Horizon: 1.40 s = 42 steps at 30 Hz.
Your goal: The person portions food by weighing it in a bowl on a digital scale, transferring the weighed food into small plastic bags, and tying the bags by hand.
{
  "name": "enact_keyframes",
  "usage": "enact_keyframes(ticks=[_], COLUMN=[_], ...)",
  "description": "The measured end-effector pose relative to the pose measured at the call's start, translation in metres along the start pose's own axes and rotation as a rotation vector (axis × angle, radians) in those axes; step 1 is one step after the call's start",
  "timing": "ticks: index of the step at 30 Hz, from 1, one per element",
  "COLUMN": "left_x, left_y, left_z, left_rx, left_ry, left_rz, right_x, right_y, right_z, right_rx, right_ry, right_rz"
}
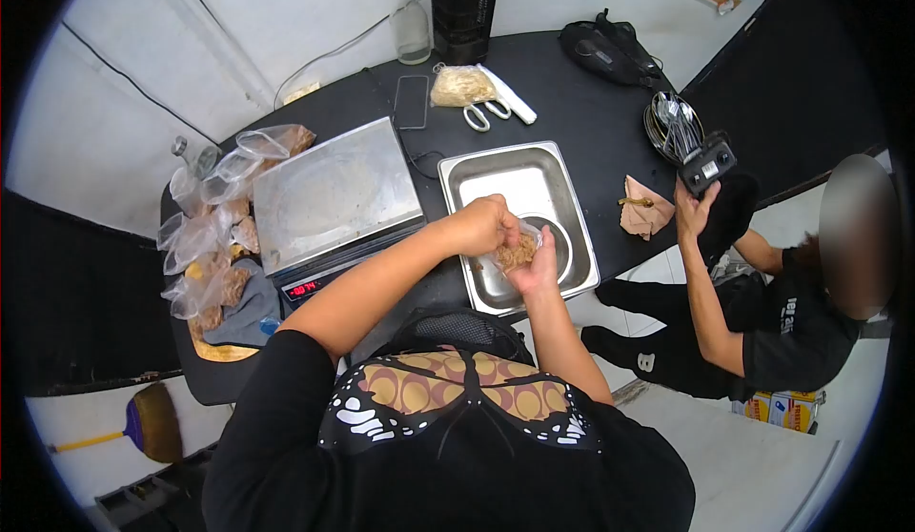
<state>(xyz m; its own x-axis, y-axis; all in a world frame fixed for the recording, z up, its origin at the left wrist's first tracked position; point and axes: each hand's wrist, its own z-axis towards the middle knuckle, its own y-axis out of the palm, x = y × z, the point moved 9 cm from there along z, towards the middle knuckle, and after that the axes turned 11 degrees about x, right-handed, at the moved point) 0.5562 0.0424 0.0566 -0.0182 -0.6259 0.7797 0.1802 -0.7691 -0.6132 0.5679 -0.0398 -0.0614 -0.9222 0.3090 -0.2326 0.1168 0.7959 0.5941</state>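
Handling the bag (516,253) over the tray (573,210), I'd judge: left hand (481,226) seemingly pinching its edge, right hand (540,268) cupping it; steadiness needed next.

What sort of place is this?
Possibly a small packing or weighing workspace, perhaps for food: a digital scale and a steel tray share the black table with several clear bags of brownish contents.

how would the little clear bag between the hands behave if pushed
The bag would probably give and reshape, since its clear plastic looks thin and its brown filling loose. It is likely light, looking small beside the right hand.
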Motion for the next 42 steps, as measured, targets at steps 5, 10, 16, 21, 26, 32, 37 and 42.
enact_keyframes(ticks=[5, 10, 16, 21, 26, 32, 37, 42], left_x=[0.013, 0.059, 0.08, 0.071, 0.073, 0.085, 0.099, 0.101], left_y=[-0.004, -0.014, -0.01, -0.034, -0.06, -0.104, -0.138, -0.161], left_z=[-0.006, -0.011, -0.028, -0.034, -0.044, -0.052, -0.062, -0.096], left_rx=[0.075, 0.145, 0.106, 0.114, 0.307, 0.607, 0.586, 0.592], left_ry=[-0.016, 0.105, 0.173, 0.087, 0.144, 0.231, 0.167, 0.058], left_rz=[0.436, 0.281, 0.286, 0.349, 0.327, 0.273, 0.301, 0.374], right_x=[-0.003, -0.003, -0.007, -0.058, -0.079, -0.063, -0.045, -0.03], right_y=[0.016, 0.026, 0.016, 0.019, 0.077, 0.12, 0.143, 0.092], right_z=[-0.016, -0.041, -0.04, -0.048, -0.117, -0.147, -0.165, -0.103], right_rx=[-0.222, -0.203, 0.079, 0.173, 0.322, -0.002, -0.409, -0.132], right_ry=[-0.137, -0.281, -0.319, -0.861, -1.274, -1.215, -0.918, -1.352], right_rz=[-0.14, -0.252, -0.338, -0.876, -1.78, -1.719, -1.144, -1.909])
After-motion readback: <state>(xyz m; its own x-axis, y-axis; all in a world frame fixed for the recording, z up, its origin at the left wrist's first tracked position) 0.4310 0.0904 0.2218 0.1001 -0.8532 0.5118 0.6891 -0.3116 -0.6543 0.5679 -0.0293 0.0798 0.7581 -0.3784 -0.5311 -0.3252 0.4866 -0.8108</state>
